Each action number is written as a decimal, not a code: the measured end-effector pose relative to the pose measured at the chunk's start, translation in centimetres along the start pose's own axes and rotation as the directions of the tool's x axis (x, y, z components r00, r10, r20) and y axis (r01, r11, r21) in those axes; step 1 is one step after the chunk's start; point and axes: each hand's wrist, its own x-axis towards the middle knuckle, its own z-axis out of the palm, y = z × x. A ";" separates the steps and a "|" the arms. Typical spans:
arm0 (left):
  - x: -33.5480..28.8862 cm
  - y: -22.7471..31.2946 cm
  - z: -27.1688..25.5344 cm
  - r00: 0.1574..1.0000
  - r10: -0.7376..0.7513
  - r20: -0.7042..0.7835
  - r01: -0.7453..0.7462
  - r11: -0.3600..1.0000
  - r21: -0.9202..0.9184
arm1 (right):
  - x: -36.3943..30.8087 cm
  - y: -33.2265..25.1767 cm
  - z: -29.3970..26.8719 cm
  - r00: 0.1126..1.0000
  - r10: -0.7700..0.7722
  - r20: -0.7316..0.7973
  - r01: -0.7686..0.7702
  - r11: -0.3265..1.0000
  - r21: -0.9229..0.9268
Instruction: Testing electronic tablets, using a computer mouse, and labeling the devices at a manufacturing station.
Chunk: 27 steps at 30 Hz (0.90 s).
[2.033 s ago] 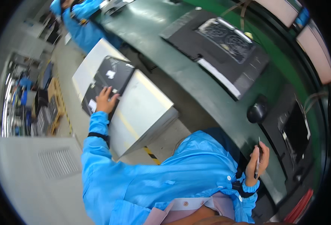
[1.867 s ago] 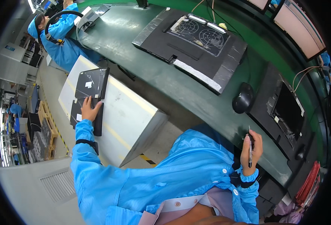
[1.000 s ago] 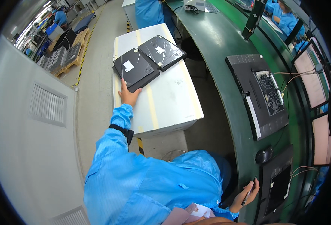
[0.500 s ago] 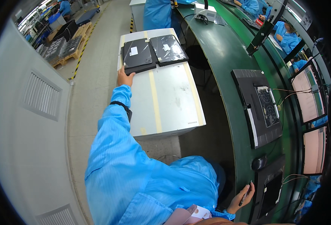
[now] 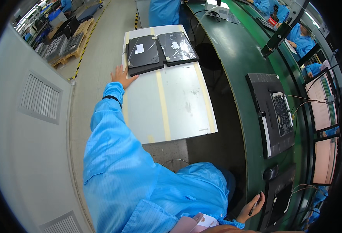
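Observation:
My left hand (image 5: 120, 77) rests with fingers spread on the left edge of a white box-like stand (image 5: 180, 101), beside the near corner of a dark tablet-like device (image 5: 147, 58) bearing a white label. That device lies on a black base. To its right lies a second dark flat device (image 5: 177, 48) under shiny clear film. At the lower right my right hand (image 5: 248, 211) is closed around a slim dark pen (image 5: 251, 210), near a black panel (image 5: 270, 202) on the green bench.
The green bench (image 5: 233, 58) runs along my right with a black fan-fitted panel (image 5: 270, 116), a mouse (image 5: 270, 173) and upright monitors (image 5: 322, 101) with cables. A grey vented cabinet (image 5: 31, 136) stands left. Workers in blue (image 5: 164, 13) are farther off.
My left hand has come off the left device's near corner and spread out on the stand's edge, slightly left. The right hand still holds the pen. My view has shifted slightly.

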 end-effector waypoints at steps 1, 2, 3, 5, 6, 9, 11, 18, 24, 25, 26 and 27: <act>0.1 0.0 0.1 1.000 -0.018 -0.001 0.018 1.000 0.017 | 0.0 0.0 0.1 1.000 -0.008 -0.030 0.007 0.999 -0.032; 0.2 0.0 0.2 1.000 0.017 -0.008 -0.017 0.999 0.028 | 0.0 -0.1 0.1 1.000 0.017 0.008 -0.017 1.000 -0.022; 0.2 -0.1 0.4 0.998 0.062 -0.002 -0.062 0.998 0.025 | 0.1 -0.1 0.2 1.000 -0.001 -0.012 0.001 1.000 -0.017; 0.3 -0.1 1.2 0.997 0.064 -0.037 -0.062 0.997 0.041 | 0.1 -0.2 0.3 0.999 -0.017 -0.028 0.016 1.000 -0.008; 0.4 -0.1 1.6 0.993 0.100 -0.066 -0.100 0.995 0.012 | 0.1 -0.2 0.3 0.999 -0.023 -0.025 0.023 1.000 -0.021; 0.0 0.1 2.9 0.988 0.094 -0.125 -0.109 0.987 -0.117 | 0.1 -0.4 0.3 0.999 -0.026 -0.021 0.025 0.999 -0.048; -0.5 0.2 3.2 0.981 0.098 -0.165 -0.118 0.987 -0.113 | 0.0 -0.5 0.2 1.000 -0.022 -0.021 0.021 0.998 -0.057; -4.0 -0.2 1.5 0.937 0.286 -0.200 -0.292 0.956 0.000 | -0.1 -0.4 0.1 0.998 -0.055 -0.040 0.053 0.997 -0.048; -0.9 -2.6 4.1 0.751 0.142 -0.645 -0.312 0.937 -0.156 | 0.0 0.2 -0.1 0.997 -0.073 -0.017 0.073 0.996 -0.051; 0.4 -2.9 5.1 0.773 0.107 -0.626 -0.274 0.945 -0.177 | 0.0 0.3 -0.1 0.997 -0.074 -0.021 0.074 0.997 -0.023; 2.1 -3.2 6.0 0.761 0.056 -0.646 -0.308 0.908 -0.284 | 0.0 0.4 -0.1 0.998 -0.068 0.004 0.068 0.997 -0.031; 3.6 -3.6 6.7 0.791 0.003 -0.612 -0.314 0.861 -0.400 | 0.0 0.4 -0.1 0.998 -0.059 0.009 0.059 0.998 -0.032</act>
